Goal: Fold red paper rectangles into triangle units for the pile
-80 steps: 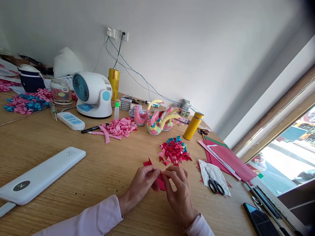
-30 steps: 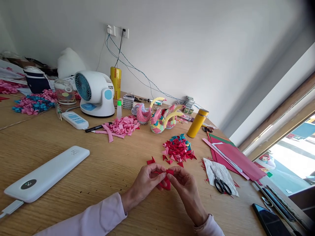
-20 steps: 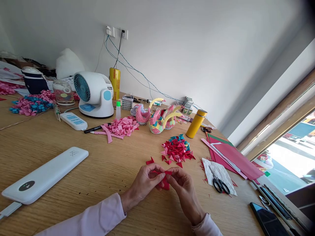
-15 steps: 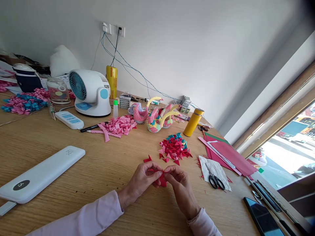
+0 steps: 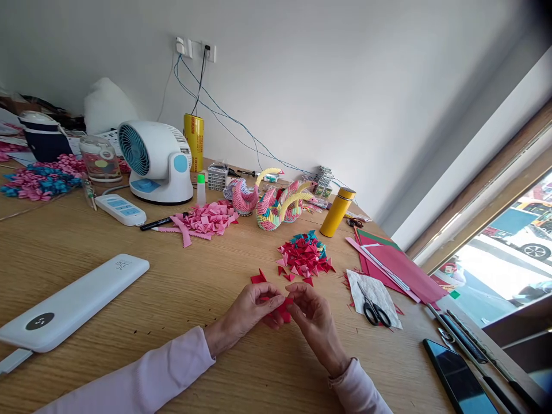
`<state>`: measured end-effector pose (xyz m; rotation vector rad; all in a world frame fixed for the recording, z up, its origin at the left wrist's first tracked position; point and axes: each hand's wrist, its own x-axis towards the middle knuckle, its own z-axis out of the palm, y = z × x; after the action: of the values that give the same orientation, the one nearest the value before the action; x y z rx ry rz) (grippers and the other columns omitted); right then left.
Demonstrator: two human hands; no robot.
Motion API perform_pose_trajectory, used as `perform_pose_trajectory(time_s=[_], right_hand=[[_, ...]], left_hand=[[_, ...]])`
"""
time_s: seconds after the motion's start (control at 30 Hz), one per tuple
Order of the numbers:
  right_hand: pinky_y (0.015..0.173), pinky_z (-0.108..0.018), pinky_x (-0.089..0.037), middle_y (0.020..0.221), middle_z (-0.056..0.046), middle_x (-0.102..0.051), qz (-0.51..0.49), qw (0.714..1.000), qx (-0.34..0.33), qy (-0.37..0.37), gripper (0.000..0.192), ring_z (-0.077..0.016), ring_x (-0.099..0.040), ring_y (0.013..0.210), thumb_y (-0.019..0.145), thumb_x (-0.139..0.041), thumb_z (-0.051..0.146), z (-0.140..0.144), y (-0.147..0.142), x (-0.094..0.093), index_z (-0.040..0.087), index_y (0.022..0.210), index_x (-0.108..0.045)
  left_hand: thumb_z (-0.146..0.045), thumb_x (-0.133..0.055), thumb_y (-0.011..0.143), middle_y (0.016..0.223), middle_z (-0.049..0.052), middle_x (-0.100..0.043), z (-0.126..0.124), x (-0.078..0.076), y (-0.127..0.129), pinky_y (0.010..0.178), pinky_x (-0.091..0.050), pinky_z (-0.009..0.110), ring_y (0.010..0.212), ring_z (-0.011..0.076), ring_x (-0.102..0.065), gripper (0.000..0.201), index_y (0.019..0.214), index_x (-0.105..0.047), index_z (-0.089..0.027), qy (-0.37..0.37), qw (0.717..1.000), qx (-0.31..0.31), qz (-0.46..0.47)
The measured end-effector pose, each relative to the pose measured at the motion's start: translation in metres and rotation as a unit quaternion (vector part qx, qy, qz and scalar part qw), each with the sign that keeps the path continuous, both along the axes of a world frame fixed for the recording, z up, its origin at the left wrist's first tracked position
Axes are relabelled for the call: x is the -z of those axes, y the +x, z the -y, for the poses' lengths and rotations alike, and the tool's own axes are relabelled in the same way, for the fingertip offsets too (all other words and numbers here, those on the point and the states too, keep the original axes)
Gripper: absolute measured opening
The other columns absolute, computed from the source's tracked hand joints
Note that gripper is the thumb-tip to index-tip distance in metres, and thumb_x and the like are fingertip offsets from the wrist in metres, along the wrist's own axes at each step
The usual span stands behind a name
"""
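Observation:
My left hand [image 5: 252, 307] pinches a small red paper piece [image 5: 288, 301] between thumb and fingers, low in the middle of the view. My right hand [image 5: 317, 322] has its thumb and fingertips round the other end of that piece. The fingers hide most of its folds. More red paper [image 5: 259, 277] lies on the table just behind my left hand, and red also shows under the hands. Farther back is a pile of folded paper triangles [image 5: 302, 256] in red, pink and teal.
Black scissors [image 5: 376, 313] lie on a white tissue [image 5: 382, 296] to the right, beside red paper sheets [image 5: 401, 267] and a phone [image 5: 457, 374]. Paper swans [image 5: 269, 213], a yellow bottle [image 5: 337, 213] and a fan [image 5: 155, 161] stand behind. A power bank [image 5: 77, 299] lies left.
My right fingertips have lifted and parted a little from my left ones, so more of the red paper piece shows between them. The view has shifted slightly.

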<state>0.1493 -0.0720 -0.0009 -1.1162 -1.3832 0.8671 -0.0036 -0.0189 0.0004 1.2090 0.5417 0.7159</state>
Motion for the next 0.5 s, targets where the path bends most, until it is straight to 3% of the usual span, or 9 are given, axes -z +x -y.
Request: perform_pose_trajectory(time_s=[0.33, 0.5], right_hand=[[0.063, -0.027, -0.047, 0.073, 0.000, -0.058, -0.050, 0.998, 0.015, -0.023, 0.028, -0.0150, -0.059, 0.067, 0.088, -0.052, 0.039, 0.0047, -0.0028, -0.0049, 0.019, 0.107, -0.051], [0.057, -0.025, -0.046, 0.073, 0.000, -0.059, 0.030, 0.999, 0.023, -0.005, 0.028, -0.0135, -0.058, 0.062, 0.085, -0.056, 0.037, 0.0042, -0.0048, -0.0039, 0.020, 0.106, -0.053]], left_hand=[[-0.046, -0.058, 0.080, 0.074, 0.005, -0.068, 0.0037, -0.0018, -0.0017, 0.049, -0.050, 0.022, 0.059, 0.0143, -0.064, 0.033, 0.085, -0.053, -0.013, 0.051, 0.998, -0.008, -0.029], [-0.047, -0.060, 0.077, 0.068, 0.004, -0.066, 0.0063, -0.0050, -0.0008, 0.045, -0.049, 0.021, 0.055, 0.0141, -0.063, 0.035, 0.082, -0.055, -0.013, 0.071, 0.996, -0.028, -0.045]])
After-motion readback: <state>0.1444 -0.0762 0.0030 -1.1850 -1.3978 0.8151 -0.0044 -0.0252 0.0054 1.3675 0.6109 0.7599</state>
